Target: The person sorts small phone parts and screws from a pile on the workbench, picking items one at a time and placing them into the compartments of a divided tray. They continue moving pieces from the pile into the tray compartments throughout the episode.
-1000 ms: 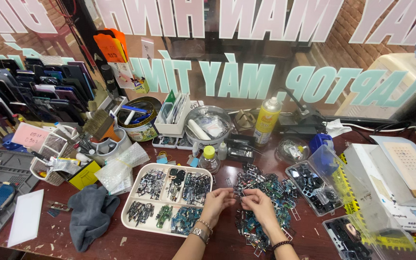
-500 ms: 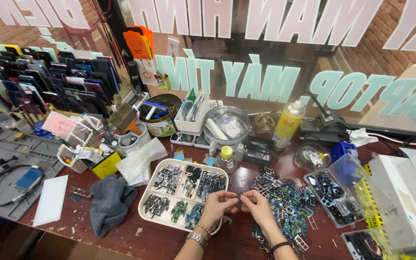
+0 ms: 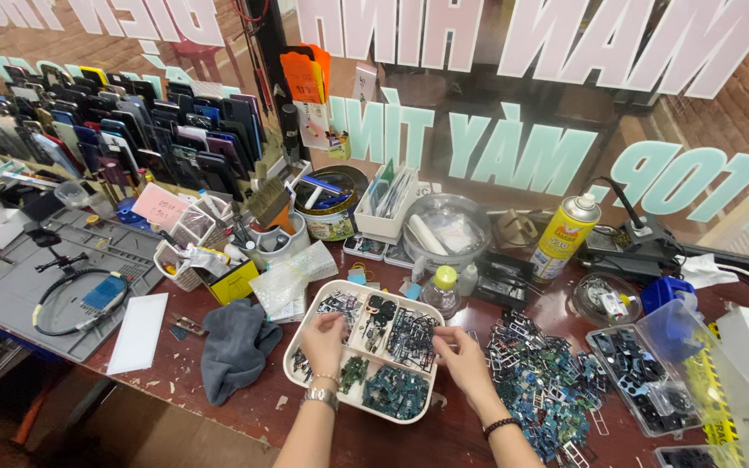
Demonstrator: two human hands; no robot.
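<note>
White plastic forms the divided tray [image 3: 305, 342] under both of your hands. Your left hand [image 3: 324, 336] rests over its left compartments, fingers curled on the small parts; whether it pinches one cannot be told. Your right hand [image 3: 464, 357] pinches a small dark part at the tray's right edge. A second ago both hands worked over the loose parts pile [image 3: 548, 381]; they are now at the tray, which suggests sorting. A grey cloth [image 3: 236, 347] lies just left.

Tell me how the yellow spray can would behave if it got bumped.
The yellow spray can stands upright, tall and narrow, so it would probably tip easily. Being round, it would likely roll into the parts pile nearby. Its metal body looks stiff and smooth, perhaps slippery.
</note>
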